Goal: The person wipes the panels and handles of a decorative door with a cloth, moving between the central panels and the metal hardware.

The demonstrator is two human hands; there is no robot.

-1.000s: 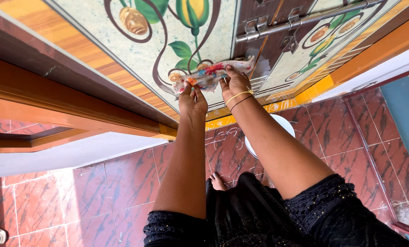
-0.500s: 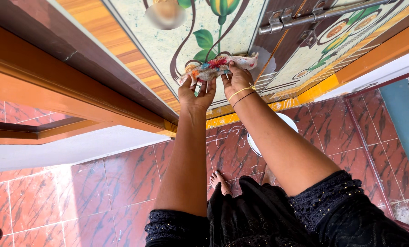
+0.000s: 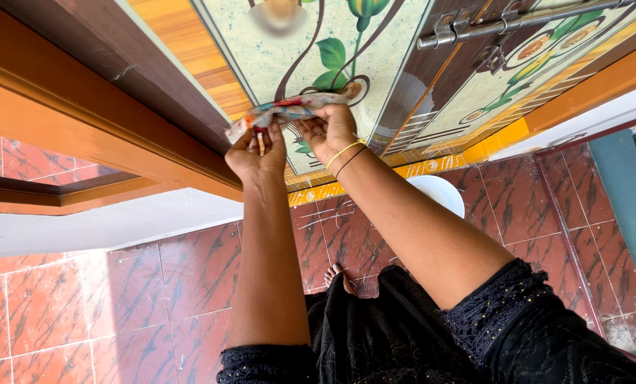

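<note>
Hands together: left hand [image 3: 255,158] and right hand [image 3: 330,134] pinch colourful cloth [image 3: 284,111] against painted door [image 3: 375,64], fingers closed on it.

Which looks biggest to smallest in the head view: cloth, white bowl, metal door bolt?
1. metal door bolt, longest, and cut off by the frame edge.
2. cloth, held by left hand and right hand.
3. white bowl, partly hidden behind the forearm, and farther away, so unsure.

I see bright daylight glaring off the white ledge [image 3: 105,227], with sunlit floor tiles [image 3: 183,277] below it. My wide lens bends the door frame [image 3: 83,107], and a blurred patch sits on the door [image 3: 279,13].
</note>
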